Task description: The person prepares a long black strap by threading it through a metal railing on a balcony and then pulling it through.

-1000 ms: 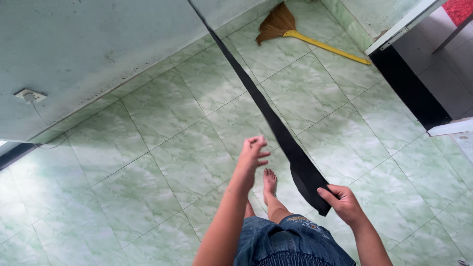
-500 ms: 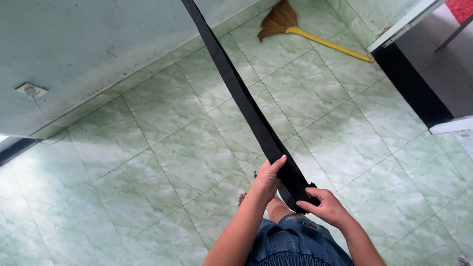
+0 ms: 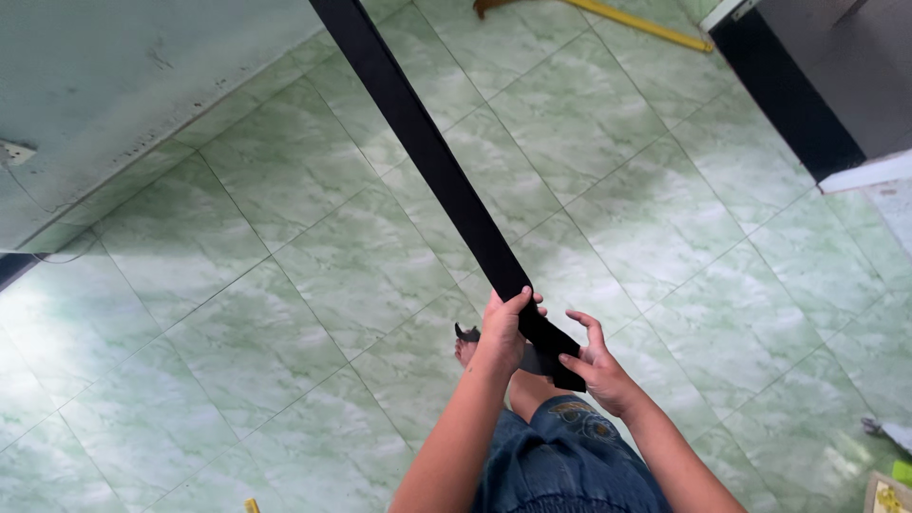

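A long black fabric strip point(image 3: 427, 152) hangs taut from above the top edge of the view down to my hands. My left hand point(image 3: 503, 332) is closed around the strip a little above its lower end. My right hand point(image 3: 594, 366) pinches the strip's lower end between thumb and fingers, with the other fingers spread. Both hands are in front of my denim shorts point(image 3: 560, 456). My bare foot point(image 3: 467, 350) shows just below my left hand on the floor.
The floor is green marbled tile point(image 3: 285, 285). A pale wall point(image 3: 114, 85) runs along the upper left with a socket point(image 3: 11, 152) on it. A yellow broom handle point(image 3: 646, 21) lies at the top. A dark doorway threshold point(image 3: 788, 95) is at the upper right.
My left hand went from empty in the air to gripping the strip. Both hands moved closer together, and the camera tilted down so the broom head left the view.
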